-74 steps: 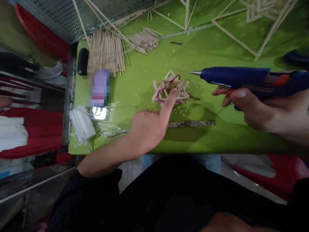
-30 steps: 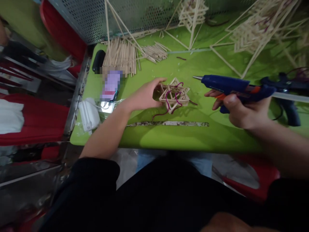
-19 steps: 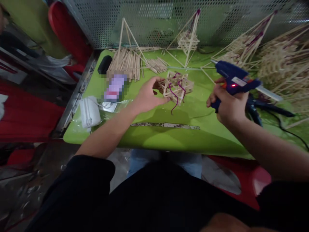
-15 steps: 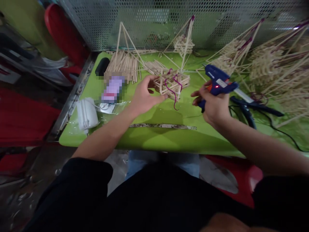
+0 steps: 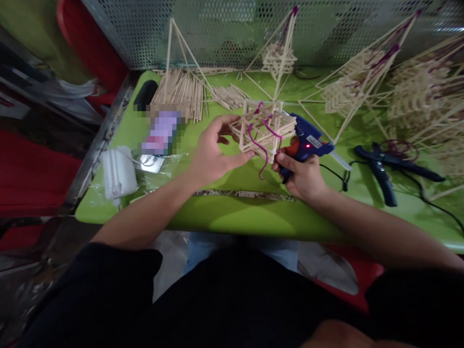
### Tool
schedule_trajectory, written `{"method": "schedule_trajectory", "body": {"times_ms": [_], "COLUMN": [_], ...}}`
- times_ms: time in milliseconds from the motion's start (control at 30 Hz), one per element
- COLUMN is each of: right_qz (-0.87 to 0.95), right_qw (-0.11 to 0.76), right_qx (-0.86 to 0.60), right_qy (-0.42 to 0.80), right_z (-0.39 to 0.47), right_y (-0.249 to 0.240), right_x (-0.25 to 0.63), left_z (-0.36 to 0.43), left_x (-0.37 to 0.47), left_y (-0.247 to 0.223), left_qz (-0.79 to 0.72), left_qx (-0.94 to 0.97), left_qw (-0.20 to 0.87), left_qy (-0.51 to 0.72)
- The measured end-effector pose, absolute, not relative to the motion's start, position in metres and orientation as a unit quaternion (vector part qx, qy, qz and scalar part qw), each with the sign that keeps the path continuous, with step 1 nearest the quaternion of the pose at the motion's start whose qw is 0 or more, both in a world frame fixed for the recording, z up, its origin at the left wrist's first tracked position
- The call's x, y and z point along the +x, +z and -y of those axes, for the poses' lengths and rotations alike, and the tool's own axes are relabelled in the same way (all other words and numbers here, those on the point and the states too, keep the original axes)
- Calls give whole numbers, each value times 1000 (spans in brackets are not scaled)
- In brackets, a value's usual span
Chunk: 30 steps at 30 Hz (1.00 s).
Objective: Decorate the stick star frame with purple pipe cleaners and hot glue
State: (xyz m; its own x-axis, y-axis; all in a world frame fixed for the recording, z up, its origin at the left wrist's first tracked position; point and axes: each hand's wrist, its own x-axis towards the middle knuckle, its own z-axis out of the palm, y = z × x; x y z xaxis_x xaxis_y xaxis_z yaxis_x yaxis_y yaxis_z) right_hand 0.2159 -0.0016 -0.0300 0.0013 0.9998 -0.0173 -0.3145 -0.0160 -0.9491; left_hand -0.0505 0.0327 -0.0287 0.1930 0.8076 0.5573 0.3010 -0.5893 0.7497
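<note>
My left hand (image 5: 217, 150) grips the left side of a small lattice of wooden sticks (image 5: 250, 137), thumb in front and fingers behind. Purple cords (image 5: 259, 142) hang loose from the lattice. In my right hand (image 5: 304, 176) is a blue glue gun (image 5: 311, 140) with a red light lit and a glue stick out of its back. The gun's nozzle is hidden behind the lattice's right side. My right fingertips are close to the lattice's lower right corner; whether they touch it I cannot tell.
Loose sticks (image 5: 181, 92) lie at the back left, near a phone (image 5: 163, 131) and a white charger (image 5: 119, 173). Black-handled pliers (image 5: 380, 164) rest at right by a cable. Stick pyramids with purple tips (image 5: 357, 82) stand along the back and right.
My right hand has brought the glue gun left, up against the lattice's right side. The pliers behind it now show more fully. My left hand keeps its hold on the lattice.
</note>
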Motion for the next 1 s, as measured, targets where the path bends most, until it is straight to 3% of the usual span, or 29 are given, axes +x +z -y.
{"method": "schedule_trajectory", "body": {"times_ms": [500, 1000], "right_qz": [389, 399], "right_qw": [695, 656], "right_qx": [-385, -437], "right_qy": [466, 468], "right_z": [-23, -41], "right_y": [5, 5], "right_x": [256, 268], "left_z": [-26, -29], "left_x": [-51, -54], "left_y": [-26, -27], "left_qz": [-428, -419], "left_qx": [760, 736], "left_qw": [198, 236], "left_qy": [448, 477]}}
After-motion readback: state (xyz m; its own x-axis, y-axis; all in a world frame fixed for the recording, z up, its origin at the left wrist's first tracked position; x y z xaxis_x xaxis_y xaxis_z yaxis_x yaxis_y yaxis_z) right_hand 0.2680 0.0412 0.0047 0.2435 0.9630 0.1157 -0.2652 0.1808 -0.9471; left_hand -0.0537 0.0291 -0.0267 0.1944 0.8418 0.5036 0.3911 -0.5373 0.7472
